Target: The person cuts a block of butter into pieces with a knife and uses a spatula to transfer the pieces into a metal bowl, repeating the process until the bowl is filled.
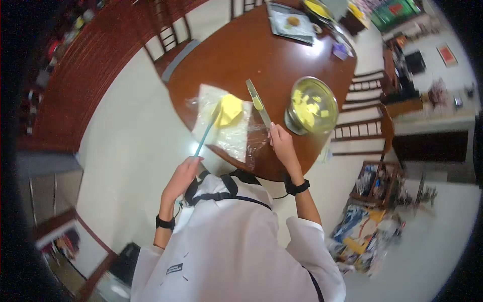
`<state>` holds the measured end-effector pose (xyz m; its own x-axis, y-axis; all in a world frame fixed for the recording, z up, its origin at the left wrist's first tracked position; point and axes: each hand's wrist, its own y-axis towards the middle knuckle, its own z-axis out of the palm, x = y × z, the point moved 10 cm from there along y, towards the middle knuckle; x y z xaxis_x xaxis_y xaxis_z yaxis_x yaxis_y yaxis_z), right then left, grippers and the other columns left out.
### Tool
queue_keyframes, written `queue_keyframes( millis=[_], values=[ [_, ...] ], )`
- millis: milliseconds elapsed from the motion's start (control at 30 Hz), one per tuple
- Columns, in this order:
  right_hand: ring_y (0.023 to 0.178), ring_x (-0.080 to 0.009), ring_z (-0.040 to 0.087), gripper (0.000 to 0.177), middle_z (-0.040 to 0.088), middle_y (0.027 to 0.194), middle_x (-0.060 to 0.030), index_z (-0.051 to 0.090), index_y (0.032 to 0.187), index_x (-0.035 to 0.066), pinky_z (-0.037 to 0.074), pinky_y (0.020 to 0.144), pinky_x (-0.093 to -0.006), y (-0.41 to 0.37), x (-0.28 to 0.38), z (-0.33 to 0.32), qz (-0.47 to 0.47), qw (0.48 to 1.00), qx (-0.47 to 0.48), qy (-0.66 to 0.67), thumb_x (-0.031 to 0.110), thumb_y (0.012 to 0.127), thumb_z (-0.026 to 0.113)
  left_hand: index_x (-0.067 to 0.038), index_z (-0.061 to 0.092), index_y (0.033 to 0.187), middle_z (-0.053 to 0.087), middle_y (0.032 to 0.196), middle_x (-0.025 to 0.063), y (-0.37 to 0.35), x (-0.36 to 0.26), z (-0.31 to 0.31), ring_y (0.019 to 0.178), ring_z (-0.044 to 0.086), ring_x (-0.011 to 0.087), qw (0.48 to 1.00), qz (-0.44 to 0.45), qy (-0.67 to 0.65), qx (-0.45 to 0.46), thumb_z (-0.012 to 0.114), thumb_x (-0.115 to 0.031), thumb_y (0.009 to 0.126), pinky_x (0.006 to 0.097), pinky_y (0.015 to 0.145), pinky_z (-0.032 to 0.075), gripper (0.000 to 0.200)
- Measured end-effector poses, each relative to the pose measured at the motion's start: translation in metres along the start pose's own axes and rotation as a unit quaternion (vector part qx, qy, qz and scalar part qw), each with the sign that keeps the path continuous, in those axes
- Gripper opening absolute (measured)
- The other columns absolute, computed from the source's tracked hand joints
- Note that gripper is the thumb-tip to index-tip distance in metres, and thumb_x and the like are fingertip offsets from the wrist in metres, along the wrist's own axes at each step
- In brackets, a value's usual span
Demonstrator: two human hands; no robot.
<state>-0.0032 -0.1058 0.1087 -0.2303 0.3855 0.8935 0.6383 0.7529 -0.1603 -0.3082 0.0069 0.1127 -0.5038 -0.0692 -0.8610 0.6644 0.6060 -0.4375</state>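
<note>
A round brown wooden table [241, 55] stands on a pale floor, with wooden chairs [168, 40] drawn up around it and cluttered shelves off to the right. The only writing in view is a small dark tag [174, 268] on the person's white coat, and it is too small to read.

A yellow block of butter [230, 109] sits on a white board [209, 103] covered with crumpled clear wrap [254, 141], near the table's front edge. The left hand [182, 176] is closed around the end of a long teal-handled tool [206, 133], whose far end touches the butter's left side. The right hand [282, 143] grips the handle of a knife [258, 103]; its blade points away from the person, just right of the butter, with a yellow dab stuck to it. The butter lies ahead of and between the two hands.

To the right of the knife stands a metal bowl [312, 105] holding yellow cubes. A tray [289, 22] lies at the far side of the table.
</note>
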Motion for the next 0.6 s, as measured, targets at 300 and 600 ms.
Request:
queue_keyframes(
  millis=[300, 600],
  values=[
    [0.066, -0.0387, 0.061, 0.038, 0.057, 0.069, -0.0224, 0.057, 0.084, -0.001, 0.043, 0.058, -0.0421, -0.045, -0.023, -0.126, 0.060, 0.979, -0.179, -0.081, 0.033, 0.100, 0.051, -0.002, 0.057, 0.103, 0.032, 0.061, -0.0045, 0.028, -0.090, 0.095, 0.053, 0.029, 0.0045, 0.960, 0.005, -0.192, 0.204, 0.034, -0.031, 0.107, 0.0211, 0.051, 0.027, 0.038],
    [0.064, -0.0394, 0.058, 0.035, 0.056, 0.069, -0.0211, 0.057, 0.088, -0.001, 0.042, 0.057, -0.0432, -0.041, -0.056, -0.177, 0.071, 0.974, -0.205, -0.071, 0.033, 0.099, 0.054, -0.001, 0.056, 0.101, 0.032, 0.059, -0.0044, 0.047, -0.134, 0.173, 0.051, 0.029, 0.0050, 0.919, -0.020, -0.252, 0.302, 0.034, -0.029, 0.106, 0.0219, 0.049, 0.026, 0.036]
  ],
)
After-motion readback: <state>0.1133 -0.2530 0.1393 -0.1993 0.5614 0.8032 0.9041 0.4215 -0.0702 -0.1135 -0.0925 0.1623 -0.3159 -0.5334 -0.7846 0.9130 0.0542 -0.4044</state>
